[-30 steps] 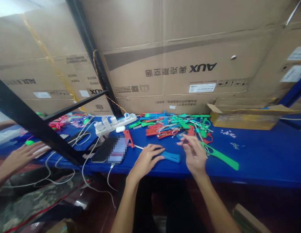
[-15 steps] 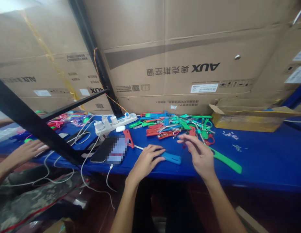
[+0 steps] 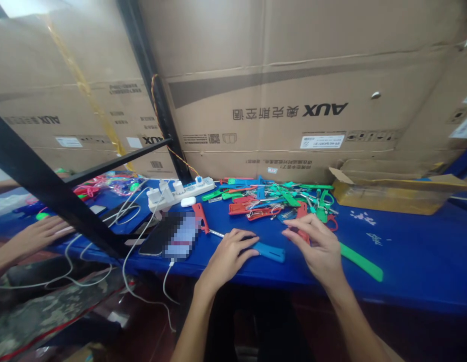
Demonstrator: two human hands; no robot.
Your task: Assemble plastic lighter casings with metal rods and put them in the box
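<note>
My left hand [image 3: 230,257] lies over a blue plastic handle [image 3: 270,252] with a slot in it, thumb and fingers closed on its left end. A thin metal rod [image 3: 217,233] runs out to the left from under that hand, toward a red plastic piece [image 3: 201,218]. Right of the blue handle, my right hand [image 3: 319,246] is raised in a pinch, and what its fingertips hold, if anything, is too small to make out. Behind those fingers are red plastic parts [image 3: 302,209]. A long green plastic strip [image 3: 361,262] lies beside my right wrist.
A heap of red, green and blue plastic parts [image 3: 256,200] with metal pieces spreads behind my hands. Phones [image 3: 157,236], white cables and a power strip [image 3: 203,187] lie left. An open carton [image 3: 387,197] stands right. Another person's hand [image 3: 39,234] is beyond the black post [image 3: 60,188].
My right hand has drawn away from the end of the blue handle, slightly right and down in view, its fingers in a pinch. My left hand stays on the handle. The view has shifted slightly.
</note>
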